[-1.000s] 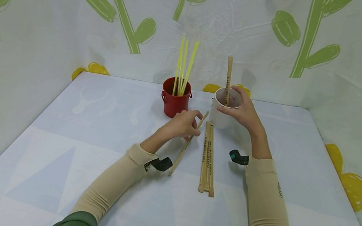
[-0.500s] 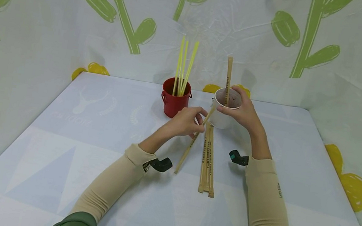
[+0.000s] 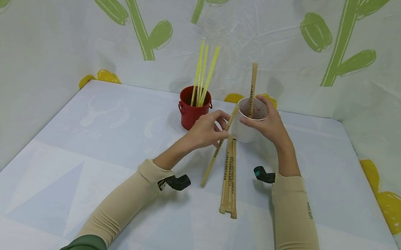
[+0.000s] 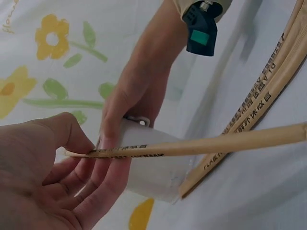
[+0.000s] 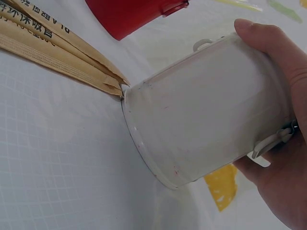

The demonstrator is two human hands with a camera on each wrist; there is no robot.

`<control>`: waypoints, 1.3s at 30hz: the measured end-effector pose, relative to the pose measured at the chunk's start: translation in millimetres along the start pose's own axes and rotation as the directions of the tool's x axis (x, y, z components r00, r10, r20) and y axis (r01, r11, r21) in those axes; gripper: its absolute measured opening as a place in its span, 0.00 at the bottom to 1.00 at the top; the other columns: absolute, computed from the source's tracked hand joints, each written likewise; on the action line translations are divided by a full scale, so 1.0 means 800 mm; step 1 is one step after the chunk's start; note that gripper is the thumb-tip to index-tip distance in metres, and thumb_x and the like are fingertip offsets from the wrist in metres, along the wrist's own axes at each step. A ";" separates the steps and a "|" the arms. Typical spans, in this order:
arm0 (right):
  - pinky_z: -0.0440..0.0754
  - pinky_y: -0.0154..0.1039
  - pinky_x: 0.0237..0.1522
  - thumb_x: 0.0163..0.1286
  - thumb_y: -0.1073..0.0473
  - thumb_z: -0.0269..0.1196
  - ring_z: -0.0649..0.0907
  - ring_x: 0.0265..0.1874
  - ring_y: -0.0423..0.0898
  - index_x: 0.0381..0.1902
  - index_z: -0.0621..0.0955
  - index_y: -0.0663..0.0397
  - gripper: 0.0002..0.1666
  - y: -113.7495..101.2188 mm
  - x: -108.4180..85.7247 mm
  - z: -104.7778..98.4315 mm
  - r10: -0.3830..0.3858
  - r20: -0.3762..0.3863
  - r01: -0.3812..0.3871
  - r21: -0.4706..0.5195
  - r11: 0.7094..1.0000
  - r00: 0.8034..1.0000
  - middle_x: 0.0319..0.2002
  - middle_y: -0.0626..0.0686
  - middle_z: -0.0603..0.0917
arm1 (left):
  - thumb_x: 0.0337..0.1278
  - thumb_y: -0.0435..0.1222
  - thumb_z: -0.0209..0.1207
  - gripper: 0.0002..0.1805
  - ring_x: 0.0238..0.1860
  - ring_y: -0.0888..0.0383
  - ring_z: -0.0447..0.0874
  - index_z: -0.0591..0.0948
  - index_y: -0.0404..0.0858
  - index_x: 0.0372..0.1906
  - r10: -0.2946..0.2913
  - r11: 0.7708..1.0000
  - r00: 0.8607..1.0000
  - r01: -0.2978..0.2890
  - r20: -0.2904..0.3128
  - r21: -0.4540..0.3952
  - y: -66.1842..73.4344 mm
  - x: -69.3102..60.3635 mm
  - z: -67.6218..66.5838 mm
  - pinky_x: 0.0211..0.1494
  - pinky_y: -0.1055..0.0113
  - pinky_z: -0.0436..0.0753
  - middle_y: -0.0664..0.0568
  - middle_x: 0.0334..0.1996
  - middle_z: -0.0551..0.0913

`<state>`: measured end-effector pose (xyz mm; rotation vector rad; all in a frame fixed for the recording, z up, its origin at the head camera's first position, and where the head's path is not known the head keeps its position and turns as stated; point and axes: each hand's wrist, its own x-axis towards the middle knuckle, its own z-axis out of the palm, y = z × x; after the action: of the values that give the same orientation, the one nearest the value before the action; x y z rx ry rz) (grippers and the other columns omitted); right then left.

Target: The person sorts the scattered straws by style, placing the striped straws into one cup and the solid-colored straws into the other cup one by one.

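Note:
My left hand [image 3: 204, 131] pinches a paper-wrapped straw [image 3: 211, 166] between thumb and fingers. The straw is tilted, its upper end beside the rim of the white bucket [image 3: 243, 130]. In the left wrist view, this wrapped straw [image 4: 230, 143] passes in front of the bucket, its printed wrapper showing. My right hand [image 3: 271, 126] grips the white bucket near its rim; the right wrist view shows the bucket's side [image 5: 201, 105] and the thumb over its upper edge. Another wrapped straw [image 3: 253, 85] stands inside that bucket.
Several wrapped straws [image 3: 229, 181] lie side by side on the table, their far ends close to the white bucket's base. Left of it stands a red bucket [image 3: 188, 119] holding several yellow straws [image 3: 211, 68]. A patterned sheet [image 3: 253, 29] rises behind the table.
My left hand has moved up and to the right with the wrapped straw, which now stands steeper with its top at the white bucket's rim. The right hand has stayed in place.

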<state>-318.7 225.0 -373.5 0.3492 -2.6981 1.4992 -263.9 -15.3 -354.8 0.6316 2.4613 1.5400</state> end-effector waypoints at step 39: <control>0.64 0.66 0.68 0.55 0.46 0.75 0.61 0.71 0.57 0.75 0.57 0.43 0.56 -0.008 -0.006 0.007 0.031 -0.009 -0.031 -0.008 0.999 0.999 0.76 0.52 0.57 | 0.62 0.29 0.57 0.20 0.35 0.53 0.86 0.73 0.34 0.58 0.381 0.921 0.898 -0.390 -0.219 0.004 0.038 0.019 -0.007 0.32 0.68 0.87 0.42 0.40 0.81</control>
<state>-312.3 218.1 -371.8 0.3011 -2.7141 1.4928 -271.5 -1.8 -323.9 1.0512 2.5640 1.8843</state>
